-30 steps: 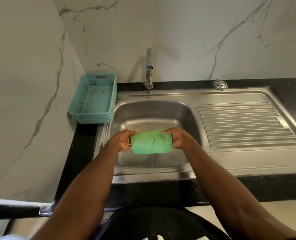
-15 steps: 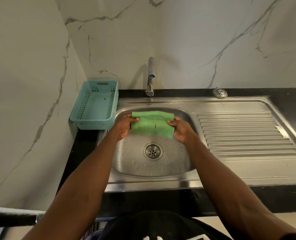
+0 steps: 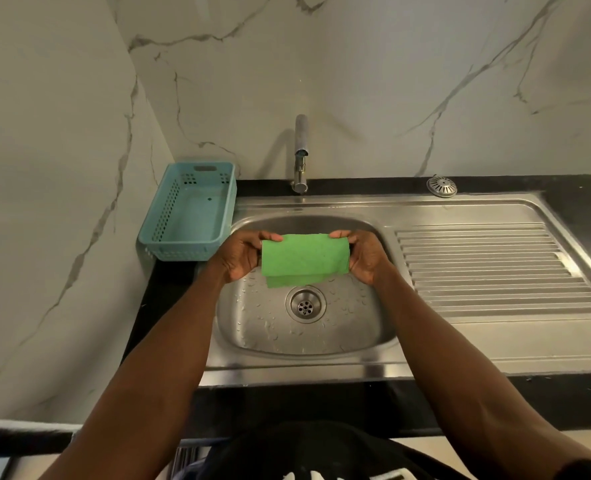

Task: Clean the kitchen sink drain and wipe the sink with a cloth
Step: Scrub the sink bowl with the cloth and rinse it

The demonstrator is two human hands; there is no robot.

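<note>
A teal basket (image 3: 186, 216) stands at about 10 o'clock from the drain (image 3: 305, 304), on the black counter (image 3: 169, 289) against the marble wall (image 3: 62, 168), just beside the left rim of the steel sink (image 3: 307, 368).

Two bare forearms reach in from 6 o'clock, rising from the bottom corners and converging over the basin. The left hand (image 3: 240, 254) is raised over the basin's left side, wrist bent, thumb on top and fingers curled under, pinching the left edge of a green cloth (image 3: 304, 256). The cloth is folded over on itself and stretched level between the hands; it hangs above the basin at 12 o'clock from the drain, a lower layer showing under its front edge just short of the drain ring. Whether it touches the steel cannot be told. Water drops bead the basin floor around the drain.

The tap (image 3: 301, 154) stands upright at 12 o'clock, behind the cloth.

The right hand (image 3: 365, 256) mirrors the left, thumb over and fingers curled round the cloth's right, rolled edge.

The ribbed drainboard (image 3: 494, 268) spreads toward 3 o'clock. A round metal strainer (image 3: 442, 185) lies on the counter at about 1 o'clock, well apart from both hands.
</note>
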